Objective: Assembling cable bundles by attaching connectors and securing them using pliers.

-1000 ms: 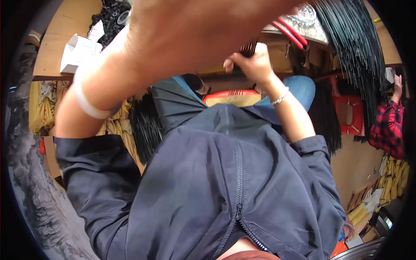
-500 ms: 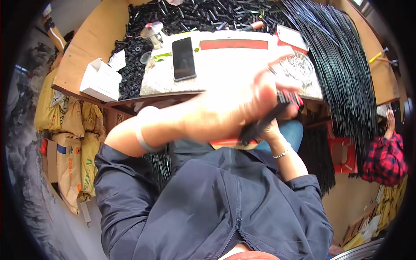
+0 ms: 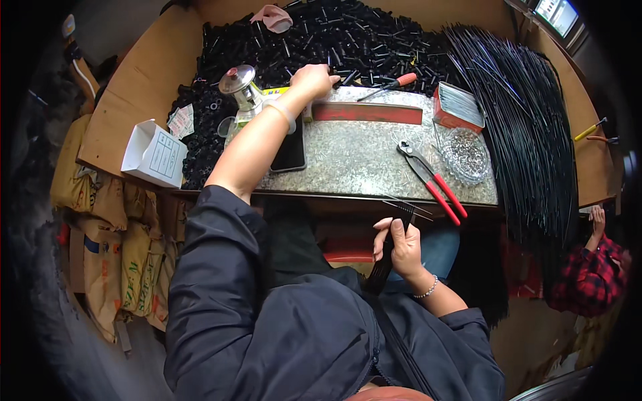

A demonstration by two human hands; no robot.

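My left hand (image 3: 313,80) reaches over the worktop to the near edge of a heap of small black plastic pieces (image 3: 301,40). Its fingers are curled down among them; whatever they pinch is hidden. Low in front of the table edge, my right hand (image 3: 405,248) is closed around a bundle of thin black wires (image 3: 380,271). Several wire ends fan out above the thumb. Pliers with red handles (image 3: 428,179) lie on the speckled worktop (image 3: 354,157), handles jutting over the front edge. Beneath my left forearm lies a dark phone (image 3: 289,155), partly covered.
Long black wires (image 3: 518,113) drape over the right side. Near them stand a red-sided box of thin pins (image 3: 459,107) and a glass dish (image 3: 464,155). A screwdriver (image 3: 394,84) lies behind a red strip (image 3: 368,113). At left are a metal-topped dispenser (image 3: 239,87) and white box (image 3: 155,154).
My left hand has moved away from my right hand, forward and left to the black heap. My right hand has lowered slightly, still gripping the wires. The pliers now lie on the worktop.
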